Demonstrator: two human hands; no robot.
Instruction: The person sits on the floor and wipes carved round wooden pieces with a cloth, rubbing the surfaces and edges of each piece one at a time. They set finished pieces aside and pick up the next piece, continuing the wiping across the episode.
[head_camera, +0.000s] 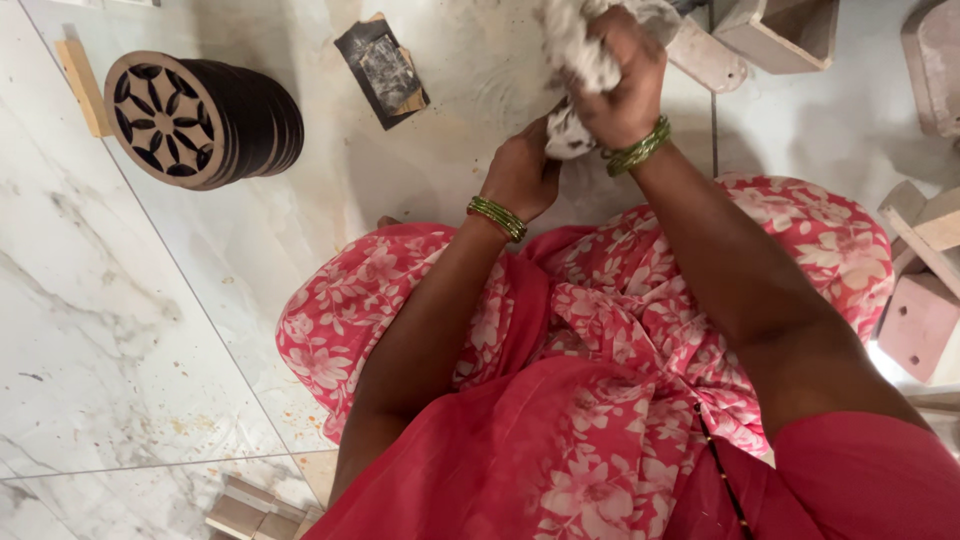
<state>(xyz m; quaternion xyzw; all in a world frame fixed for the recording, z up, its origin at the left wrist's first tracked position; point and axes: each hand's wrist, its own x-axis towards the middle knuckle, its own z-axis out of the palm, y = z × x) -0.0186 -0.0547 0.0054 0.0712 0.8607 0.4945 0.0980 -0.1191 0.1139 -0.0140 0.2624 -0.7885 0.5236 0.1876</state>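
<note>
The right hand (622, 85) is clenched around a bunched whitish cloth (578, 50), whose top is cut off by the frame edge. The left hand (524, 172) grips the cloth's lower end (566, 138); its fingers are hidden behind the knuckles. Both wrists wear green bangles (497, 216). Farther left on the marble floor (120, 330) lies a stack of round fretwork discs (200, 120), and between it and the hands a dark sanding block (382, 72). Wooden pieces (918, 320) on the right are partly cropped.
</note>
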